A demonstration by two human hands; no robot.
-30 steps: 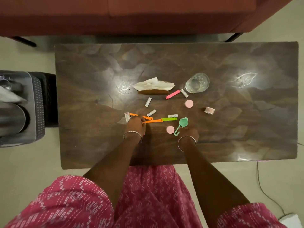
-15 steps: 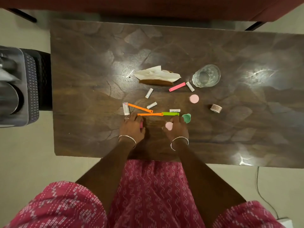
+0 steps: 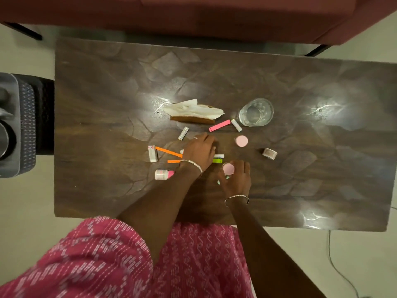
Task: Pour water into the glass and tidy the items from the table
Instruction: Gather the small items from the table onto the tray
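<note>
Hands over a scatter of small items on a dark wooden table (image 3: 107,93), seen from above. The left hand (image 3: 199,151) was stretched palm down toward the far side, fingers loosely bent; whether anything was held beneath them could not be told. A pink strip (image 3: 219,125) was laid just beyond its fingertips, far and slightly right, its long axis running from near-left to far-right. A small white tube (image 3: 183,133) was set just left of the same fingers. This hand was judged the nearer to both.

The right hand (image 3: 236,179) was placed closer to the body, fingers curled round a pink lid (image 3: 228,169), which was pinched at its rim. The glass (image 3: 256,112) was stood upright at the far right of the scatter, well apart from both hands; its contents could not be made out.

Orange strips (image 3: 168,152), a white box (image 3: 152,153) and a small bottle (image 3: 163,174) were seen left of the left wrist. The table top was glossy and marked with glare. A red sofa (image 3: 193,14) was placed beyond it, and pale floor (image 3: 32,211) was seen around it.
</note>
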